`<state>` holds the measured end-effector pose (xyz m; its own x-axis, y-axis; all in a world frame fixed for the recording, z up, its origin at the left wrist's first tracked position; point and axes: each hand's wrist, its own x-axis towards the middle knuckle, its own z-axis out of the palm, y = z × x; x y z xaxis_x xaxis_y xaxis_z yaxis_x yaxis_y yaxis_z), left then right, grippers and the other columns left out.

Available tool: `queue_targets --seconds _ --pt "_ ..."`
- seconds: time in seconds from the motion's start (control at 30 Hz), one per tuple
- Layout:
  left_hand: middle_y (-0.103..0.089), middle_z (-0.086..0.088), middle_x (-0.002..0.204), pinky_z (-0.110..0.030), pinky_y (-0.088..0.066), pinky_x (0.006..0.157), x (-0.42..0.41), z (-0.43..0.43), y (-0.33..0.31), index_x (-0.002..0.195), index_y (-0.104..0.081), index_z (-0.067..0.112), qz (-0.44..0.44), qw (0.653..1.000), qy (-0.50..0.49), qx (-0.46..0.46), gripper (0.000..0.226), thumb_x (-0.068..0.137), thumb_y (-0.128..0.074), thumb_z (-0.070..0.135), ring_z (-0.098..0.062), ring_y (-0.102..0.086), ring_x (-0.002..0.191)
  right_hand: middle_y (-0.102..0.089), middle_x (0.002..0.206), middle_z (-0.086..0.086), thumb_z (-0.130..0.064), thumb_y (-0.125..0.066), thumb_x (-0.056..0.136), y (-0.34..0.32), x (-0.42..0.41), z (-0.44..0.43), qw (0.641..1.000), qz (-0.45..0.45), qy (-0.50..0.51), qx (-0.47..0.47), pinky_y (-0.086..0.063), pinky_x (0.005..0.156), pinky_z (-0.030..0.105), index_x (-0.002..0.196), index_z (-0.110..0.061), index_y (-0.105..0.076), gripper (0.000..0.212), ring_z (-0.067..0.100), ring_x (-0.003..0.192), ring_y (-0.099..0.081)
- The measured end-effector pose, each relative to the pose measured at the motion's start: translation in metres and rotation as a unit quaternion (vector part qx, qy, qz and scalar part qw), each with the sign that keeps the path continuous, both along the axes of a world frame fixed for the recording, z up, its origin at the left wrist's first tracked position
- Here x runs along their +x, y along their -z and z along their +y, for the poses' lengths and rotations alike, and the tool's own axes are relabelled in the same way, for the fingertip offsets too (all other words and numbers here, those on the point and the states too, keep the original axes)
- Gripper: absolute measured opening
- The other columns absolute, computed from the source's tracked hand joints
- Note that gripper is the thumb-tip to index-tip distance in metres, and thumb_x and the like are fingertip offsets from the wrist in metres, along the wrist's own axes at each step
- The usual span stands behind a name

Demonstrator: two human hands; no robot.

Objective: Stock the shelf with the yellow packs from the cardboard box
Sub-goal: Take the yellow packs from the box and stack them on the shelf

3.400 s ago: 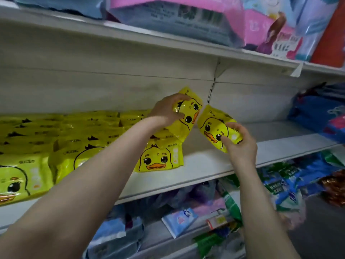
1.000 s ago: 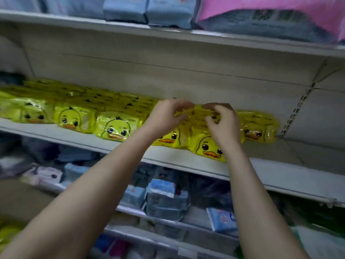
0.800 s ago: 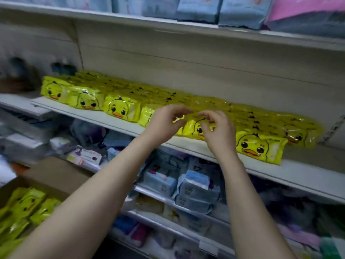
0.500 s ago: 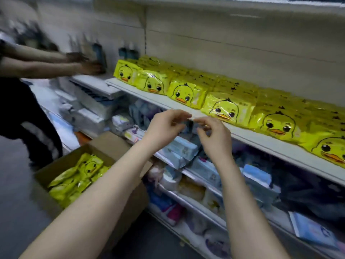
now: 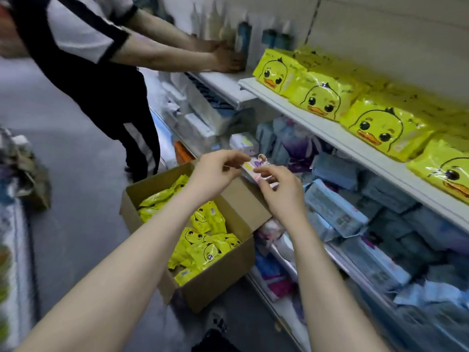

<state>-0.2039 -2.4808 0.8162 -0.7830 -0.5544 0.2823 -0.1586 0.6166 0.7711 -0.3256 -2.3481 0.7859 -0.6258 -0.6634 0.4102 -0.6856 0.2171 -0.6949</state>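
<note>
An open cardboard box point(image 5: 213, 288) stands on the floor by the shelving, with several yellow duck packs point(image 5: 203, 240) loose inside. A row of the same yellow duck packs point(image 5: 322, 95) lies along the white shelf point(image 5: 330, 134) at the upper right. My left hand point(image 5: 215, 174) and my right hand point(image 5: 281, 191) hover close together above the box's far flap, below the stocked shelf. Both hold nothing, and their fingers are loosely curled.
Another person point(image 5: 101, 59) in black and white stands at the upper left, both hands on the neighbouring shelf beside some bottles point(image 5: 243, 34). Blue and pink packets point(image 5: 335, 207) fill the lower shelves on the right. Grey floor point(image 5: 76, 174) lies left of the box.
Both hands earlier held yellow packs at the shelf and set them in the row. They have since come away with nothing and dropped lower, and my view has swung left and down to the box.
</note>
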Motion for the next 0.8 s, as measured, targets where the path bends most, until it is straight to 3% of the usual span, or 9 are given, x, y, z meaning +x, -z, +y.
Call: queue_targets --seconds 0.13,0.23,0.5,0.73,0.8 --pt "-0.071 0.01 0.102 -0.033 -0.052 0.091 -0.001 -0.052 0.023 0.109 -0.071 0.027 -0.027 0.999 -0.019 0.011 0.036 0.084 -0.066 0.003 -0.008 -0.065 0.096 -0.067 0.093 -0.01 -0.004 -0.062 0.08 0.023 -0.01 -0.052 0.999 -0.031 -0.032 0.023 -0.049 0.074 0.021 0.097 -0.026 -0.073 0.029 -0.002 0.074 -0.058" --pt "-0.071 0.01 0.102 -0.036 -0.053 0.091 -0.004 -0.087 0.043 0.11 -0.071 0.028 -0.06 0.998 -0.028 0.019 0.037 0.083 -0.067 0.003 -0.008 -0.066 0.096 -0.067 0.095 -0.007 -0.004 -0.062 0.082 0.042 -0.018 -0.089 0.996 -0.055 -0.06 0.042 -0.047 0.071 0.015 0.097 -0.028 -0.073 0.03 0.0 0.076 -0.059" --pt "-0.07 0.004 0.107 -0.037 -0.052 0.089 -0.004 -0.145 0.098 0.114 -0.07 0.025 -0.14 0.99 -0.017 0.029 0.037 0.083 -0.069 0.005 -0.012 -0.064 0.098 -0.065 0.089 -0.012 -0.008 -0.064 0.083 0.09 -0.026 -0.158 0.986 -0.104 -0.08 0.103 -0.055 0.072 0.033 0.093 -0.037 -0.07 0.032 0.003 0.074 -0.061" --pt "-0.069 0.005 0.11 -0.038 -0.052 0.09 -0.006 -0.187 0.142 0.115 -0.069 0.027 -0.18 0.981 0.043 0.065 0.039 0.084 -0.068 0.004 -0.012 -0.064 0.101 -0.067 0.09 -0.016 -0.012 -0.064 0.084 0.132 -0.017 -0.176 0.971 -0.169 -0.027 0.165 -0.055 0.08 0.037 0.09 -0.046 -0.066 0.035 0.0 0.078 -0.062" --pt "-0.069 0.004 0.11 -0.039 -0.053 0.089 -0.006 -0.199 0.158 0.116 -0.068 0.027 -0.197 0.975 0.069 0.074 0.039 0.084 -0.068 0.005 -0.013 -0.064 0.1 -0.068 0.092 -0.014 -0.01 -0.065 0.083 0.14 -0.009 -0.178 0.967 -0.177 0.005 0.182 -0.055 0.081 0.036 0.093 -0.042 -0.068 0.034 0.002 0.079 -0.063"
